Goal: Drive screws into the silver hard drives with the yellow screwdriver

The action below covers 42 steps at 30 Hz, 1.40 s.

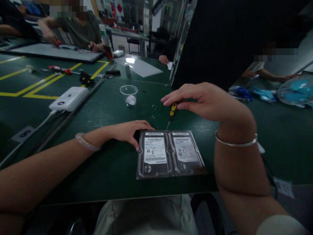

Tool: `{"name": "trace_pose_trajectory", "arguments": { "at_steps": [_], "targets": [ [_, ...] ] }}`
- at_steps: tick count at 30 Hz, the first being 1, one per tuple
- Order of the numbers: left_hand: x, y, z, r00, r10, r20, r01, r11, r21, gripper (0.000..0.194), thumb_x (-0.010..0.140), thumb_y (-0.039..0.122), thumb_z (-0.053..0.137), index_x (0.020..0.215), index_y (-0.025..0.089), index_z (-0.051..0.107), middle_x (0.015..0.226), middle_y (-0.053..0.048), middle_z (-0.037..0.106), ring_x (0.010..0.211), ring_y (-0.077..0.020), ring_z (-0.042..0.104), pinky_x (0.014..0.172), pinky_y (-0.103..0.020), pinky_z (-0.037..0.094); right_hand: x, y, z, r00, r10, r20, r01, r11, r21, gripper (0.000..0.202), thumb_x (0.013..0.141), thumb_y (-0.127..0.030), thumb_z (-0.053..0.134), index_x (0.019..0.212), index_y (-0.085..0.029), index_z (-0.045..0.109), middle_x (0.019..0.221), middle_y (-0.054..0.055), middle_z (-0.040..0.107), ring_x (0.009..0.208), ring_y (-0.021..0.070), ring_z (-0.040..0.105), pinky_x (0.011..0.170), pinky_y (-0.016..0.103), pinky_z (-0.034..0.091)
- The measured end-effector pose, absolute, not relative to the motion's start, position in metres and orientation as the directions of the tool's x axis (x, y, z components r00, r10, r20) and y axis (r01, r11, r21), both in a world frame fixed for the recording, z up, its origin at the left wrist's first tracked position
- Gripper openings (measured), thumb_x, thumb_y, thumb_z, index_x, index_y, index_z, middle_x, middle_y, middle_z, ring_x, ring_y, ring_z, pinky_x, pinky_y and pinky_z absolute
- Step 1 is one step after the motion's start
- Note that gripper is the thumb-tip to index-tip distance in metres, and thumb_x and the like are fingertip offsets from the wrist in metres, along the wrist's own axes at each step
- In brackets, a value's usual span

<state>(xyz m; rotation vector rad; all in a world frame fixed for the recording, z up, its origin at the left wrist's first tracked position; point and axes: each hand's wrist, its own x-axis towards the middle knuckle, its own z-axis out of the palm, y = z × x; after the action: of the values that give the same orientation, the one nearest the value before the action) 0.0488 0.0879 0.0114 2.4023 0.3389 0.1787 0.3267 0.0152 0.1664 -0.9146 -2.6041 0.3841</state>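
Observation:
Two hard drives lie side by side on the green table, labels up: the left hard drive point(155, 151) and the right hard drive point(187, 150). My left hand point(128, 131) braces the back left corner of the left drive, thumb on its side and fingers along its back edge. From above, my right hand point(204, 99) grips the top of a yellow and black screwdriver point(173, 111). Its thin shaft points down to the back edge where the drives meet; the tip's exact seat is too small to tell. Small loose screws point(153, 107) lie just behind.
A clear plastic cup point(128, 95) with something white inside stands behind the drives. To the left are a white box point(69, 99) with a cable and a red screwdriver point(60, 70). A large black panel point(220, 42) rises at back right. Other people work across the table.

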Motion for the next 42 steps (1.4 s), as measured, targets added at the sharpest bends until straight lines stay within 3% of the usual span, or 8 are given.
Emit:
{"name": "trace_pose_trajectory", "arguments": {
  "at_steps": [6,10,13,20,29,33,36,42],
  "targets": [
    [0.048,0.088,0.011,0.957,0.289,0.029,0.196,-0.717,0.668,0.091,0.066,0.055,0.088,0.145,0.029,0.050,0.139,-0.009,0.054,0.129,-0.0291,0.054,0.111,-0.041,0.039,0.327,0.012,0.170,-0.694,0.699,0.173,0.604,0.696,-0.388,0.031,0.089,-0.031,0.067,0.117,-0.022,0.074,0.110,0.003,0.078,0.094,0.0159,0.071,0.088,0.029,0.053],
    [0.048,0.089,0.011,0.957,0.289,0.034,0.192,-0.713,0.674,0.089,0.067,0.055,0.087,0.144,0.029,0.051,0.140,-0.009,0.054,0.129,-0.0294,0.054,0.112,-0.042,0.039,0.322,0.013,0.168,-0.683,0.719,0.128,0.627,0.667,-0.401,0.029,0.088,-0.037,0.068,0.112,-0.023,0.075,0.105,0.002,0.078,0.092,0.0175,0.071,0.085,0.031,0.053],
    [0.048,0.089,0.010,0.957,0.288,0.043,0.186,-0.716,0.673,0.089,0.067,0.055,0.087,0.144,0.028,0.051,0.139,-0.009,0.054,0.128,-0.0288,0.055,0.112,-0.040,0.040,0.319,0.015,0.165,-0.652,0.729,0.210,0.658,0.681,-0.321,0.025,0.089,-0.038,0.066,0.108,-0.024,0.075,0.105,0.003,0.076,0.095,0.0190,0.069,0.087,0.032,0.051],
    [0.044,0.090,0.020,0.955,0.292,-0.053,0.258,-0.730,0.633,0.087,0.071,0.052,0.086,0.146,0.028,0.048,0.145,-0.009,0.050,0.135,-0.0284,0.050,0.115,-0.039,0.038,0.328,0.016,0.168,-0.661,0.710,0.240,0.665,0.704,-0.250,0.028,0.090,-0.029,0.062,0.114,-0.022,0.074,0.107,0.007,0.067,0.097,0.0198,0.064,0.091,0.034,0.050],
    [0.045,0.099,0.046,0.886,0.399,-0.237,0.447,-0.593,0.670,0.054,0.090,0.043,0.065,0.138,0.020,0.054,0.136,-0.010,0.061,0.114,-0.0212,0.064,0.095,-0.032,0.050,0.337,0.018,0.167,-0.701,0.664,0.261,0.610,0.748,-0.262,0.038,0.091,-0.014,0.053,0.122,-0.025,0.071,0.124,0.003,0.072,0.116,0.0178,0.065,0.103,0.035,0.048],
    [0.075,0.094,0.050,0.906,0.364,-0.218,0.413,-0.638,0.650,0.051,0.089,0.044,0.065,0.133,0.019,0.058,0.131,-0.008,0.064,0.113,-0.0199,0.063,0.096,-0.030,0.048,0.329,0.019,0.163,-0.630,0.717,0.296,0.665,0.696,-0.271,0.037,0.091,-0.024,0.062,0.126,-0.020,0.070,0.125,0.005,0.074,0.113,0.0194,0.069,0.100,0.035,0.051],
    [0.096,0.092,0.045,0.928,0.315,-0.197,0.363,-0.656,0.661,0.049,0.090,0.045,0.062,0.131,0.017,0.062,0.118,-0.007,0.068,0.101,-0.0176,0.064,0.087,-0.027,0.048,0.321,0.021,0.159,-0.524,0.770,0.364,0.729,0.626,-0.276,0.034,0.088,-0.031,0.069,0.118,-0.017,0.075,0.113,0.005,0.079,0.100,0.0187,0.073,0.091,0.031,0.054],
    [0.101,0.095,0.029,0.948,0.298,-0.115,0.290,-0.651,0.702,0.048,0.093,0.048,0.060,0.132,0.020,0.063,0.119,-0.007,0.065,0.104,-0.0174,0.061,0.091,-0.027,0.046,0.319,0.020,0.159,-0.541,0.774,0.329,0.748,0.622,-0.232,0.032,0.091,-0.020,0.063,0.121,-0.017,0.072,0.114,0.005,0.078,0.096,0.0173,0.073,0.091,0.032,0.055]
  ]
}}
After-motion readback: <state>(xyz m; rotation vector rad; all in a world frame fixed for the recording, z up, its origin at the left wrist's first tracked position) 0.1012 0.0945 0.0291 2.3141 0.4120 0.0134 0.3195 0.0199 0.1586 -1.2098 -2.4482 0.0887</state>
